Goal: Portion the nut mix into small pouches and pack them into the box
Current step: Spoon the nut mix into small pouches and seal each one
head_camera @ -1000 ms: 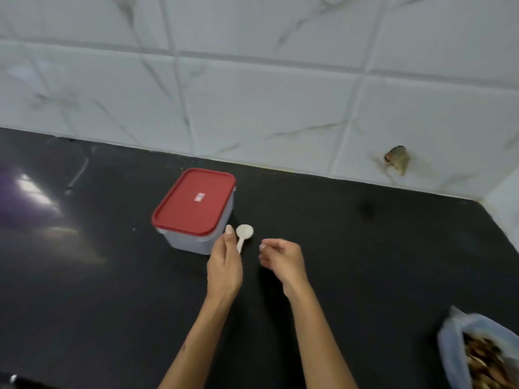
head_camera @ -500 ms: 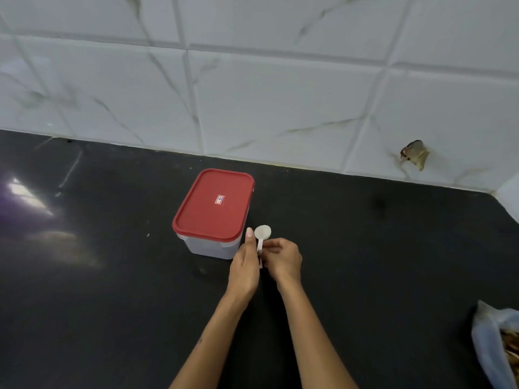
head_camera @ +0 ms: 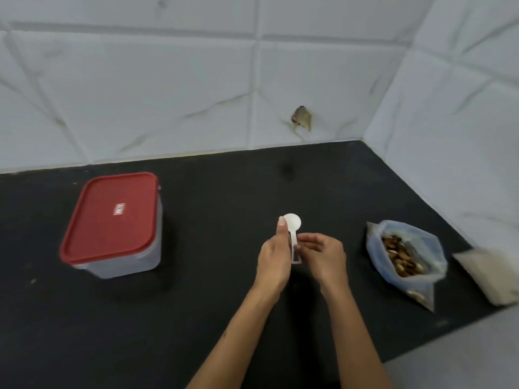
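Both hands are meeting over the middle of the black bench, sharing a small white scoop point(head_camera: 293, 228). The left hand point(head_camera: 273, 256) is grasping its handle with the thumb lying up beside the bowl, while the right hand point(head_camera: 323, 255) is pinching the handle from the other side. The red-lidded box point(head_camera: 112, 223) is sitting closed toward the left edge. The open bag of nut mix point(head_camera: 404, 256) is lying toward the right edge — just beside it, a whitish packet point(head_camera: 488, 276) is resting at the bench's right edge.
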{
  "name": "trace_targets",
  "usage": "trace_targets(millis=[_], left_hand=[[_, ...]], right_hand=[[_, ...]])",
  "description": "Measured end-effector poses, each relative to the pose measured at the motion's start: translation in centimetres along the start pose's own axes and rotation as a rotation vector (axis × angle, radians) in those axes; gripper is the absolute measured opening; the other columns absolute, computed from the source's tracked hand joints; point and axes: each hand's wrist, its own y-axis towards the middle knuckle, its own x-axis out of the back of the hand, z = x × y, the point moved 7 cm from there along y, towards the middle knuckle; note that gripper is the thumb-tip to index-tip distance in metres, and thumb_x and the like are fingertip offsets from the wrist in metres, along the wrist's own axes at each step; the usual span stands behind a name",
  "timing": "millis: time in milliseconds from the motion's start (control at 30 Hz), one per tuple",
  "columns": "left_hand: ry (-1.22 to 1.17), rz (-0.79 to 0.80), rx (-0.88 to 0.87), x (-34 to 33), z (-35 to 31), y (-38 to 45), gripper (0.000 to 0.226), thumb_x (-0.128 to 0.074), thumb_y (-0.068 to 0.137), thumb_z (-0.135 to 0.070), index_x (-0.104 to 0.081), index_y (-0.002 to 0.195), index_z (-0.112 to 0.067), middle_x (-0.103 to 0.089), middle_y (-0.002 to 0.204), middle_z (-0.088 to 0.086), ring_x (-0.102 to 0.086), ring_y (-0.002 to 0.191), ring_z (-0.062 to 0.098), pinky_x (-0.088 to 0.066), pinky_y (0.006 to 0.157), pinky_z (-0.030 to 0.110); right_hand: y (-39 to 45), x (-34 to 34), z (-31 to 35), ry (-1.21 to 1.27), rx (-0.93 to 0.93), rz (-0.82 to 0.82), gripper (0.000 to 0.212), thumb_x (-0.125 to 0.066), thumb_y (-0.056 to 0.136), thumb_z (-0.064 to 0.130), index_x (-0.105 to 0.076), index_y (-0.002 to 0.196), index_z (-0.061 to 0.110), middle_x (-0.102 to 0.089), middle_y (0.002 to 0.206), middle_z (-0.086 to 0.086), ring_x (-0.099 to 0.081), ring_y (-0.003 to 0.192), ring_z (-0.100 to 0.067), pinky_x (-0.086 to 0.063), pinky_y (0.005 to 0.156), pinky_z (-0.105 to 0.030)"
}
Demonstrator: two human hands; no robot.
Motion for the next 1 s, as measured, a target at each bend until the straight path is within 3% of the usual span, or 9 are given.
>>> trace_targets(millis=[67, 167, 333, 533, 600, 700, 767, 867, 1000], left_hand=[[0.023, 0.058, 0.040, -2.7, 1.1, 0.2, 0.063, -0.025, 0.095, -0.064, -0.071, 0.098, -0.021, -0.073, 0.099, 0.001, -0.068, 0.097, 0.014, -0.051, 0.097, 0.039], [0.052, 0.101, 0.097, -5.9, 2.5, 0.4, 0.057, -0.028, 0.093, -0.067, -0.067, 0.084, -0.027, -0.073, 0.100, 0.004, -0.067, 0.098, 0.018, -0.051, 0.097, 0.041], [0.124, 0.090, 0.159, -9.2, 4.0, 0.4, 0.059, -0.030, 0.092, -0.068, -0.065, 0.092, -0.021, -0.069, 0.107, 0.006, -0.063, 0.103, 0.020, -0.049, 0.099, 0.042], [0.164, 0.031, 0.171, -10.3, 4.6, 0.1, 0.055, -0.031, 0.093, -0.066, -0.059, 0.079, -0.020, -0.068, 0.103, 0.009, -0.064, 0.100, 0.021, -0.050, 0.098, 0.042], [0.190, 0.024, 0.162, -10.2, 4.4, -0.1, 0.063, -0.029, 0.092, -0.068, -0.062, 0.081, -0.016, -0.069, 0.093, 0.008, -0.066, 0.090, 0.021, -0.052, 0.093, 0.041], [0.209, 0.021, 0.134, -9.7, 3.6, -0.5, 0.074, -0.027, 0.090, -0.071, -0.058, 0.066, -0.008, -0.058, 0.065, 0.001, -0.056, 0.063, 0.013, -0.050, 0.068, 0.034], [0.252, -0.009, 0.092, -9.3, 2.4, -0.9, 0.074, -0.027, 0.091, -0.070, -0.049, 0.065, -0.004, -0.048, 0.058, -0.004, -0.046, 0.056, 0.010, -0.040, 0.060, 0.028], [0.373, -0.077, -0.086, -9.0, -1.0, -2.1, 0.061, -0.029, 0.095, -0.063, -0.030, 0.056, -0.016, -0.036, 0.054, -0.005, -0.037, 0.053, 0.010, -0.033, 0.058, 0.027], [0.281, -0.120, -0.321, -11.2, -5.2, -3.7, 0.057, -0.035, 0.096, -0.055, -0.043, 0.064, -0.009, -0.046, 0.061, -0.004, -0.046, 0.060, 0.010, -0.040, 0.063, 0.026]], right_hand=[[0.1, 2.6, -1.4, -0.019, -0.032, -0.040, 0.024, -0.067, 0.081, 0.004, -0.066, 0.080, 0.028, -0.071, 0.082, 0.005, -0.068, 0.079, -0.007, -0.055, 0.076, -0.027], [0.4, 5.4, -3.4, -0.078, -0.075, -0.066, 0.021, -0.065, 0.083, 0.004, -0.067, 0.087, 0.024, -0.070, 0.084, 0.005, -0.066, 0.082, -0.008, -0.055, 0.079, -0.029], [0.6, 8.1, -5.5, -0.179, -0.067, -0.085, 0.020, -0.062, 0.083, 0.003, -0.067, 0.091, 0.021, -0.069, 0.085, 0.005, -0.066, 0.082, -0.008, -0.056, 0.079, -0.031], [0.7, 8.9, -6.2, -0.251, -0.015, -0.067, 0.021, -0.059, 0.085, 0.004, -0.067, 0.096, 0.020, -0.068, 0.089, 0.007, -0.064, 0.084, -0.007, -0.053, 0.074, -0.024], [0.6, 9.0, -6.1, -0.279, 0.007, -0.051, 0.021, -0.059, 0.087, 0.006, -0.067, 0.102, 0.018, -0.067, 0.092, 0.007, -0.061, 0.084, -0.004, -0.047, 0.069, -0.016], [0.2, 9.1, -5.6, -0.342, 0.032, -0.039, 0.020, -0.058, 0.089, 0.008, -0.066, 0.106, 0.016, -0.069, 0.100, 0.003, -0.060, 0.086, -0.005, -0.045, 0.071, -0.017], [-0.2, 9.3, -4.8, -0.407, 0.045, -0.027, 0.021, -0.055, 0.091, 0.009, -0.065, 0.108, 0.016, -0.068, 0.103, 0.002, -0.060, 0.090, -0.007, -0.045, 0.074, -0.018], [-0.9, 10.5, -2.5, -0.462, 0.111, -0.017, 0.022, -0.055, 0.091, 0.012, -0.064, 0.111, 0.018, -0.068, 0.104, 0.003, -0.059, 0.091, -0.005, -0.043, 0.073, -0.014], [-1.8, 14.9, 1.6, -0.347, 0.206, -0.070, 0.017, -0.060, 0.090, 0.020, -0.066, 0.105, 0.023, -0.066, 0.096, 0.009, -0.060, 0.084, -0.002, -0.048, 0.080, -0.020]])
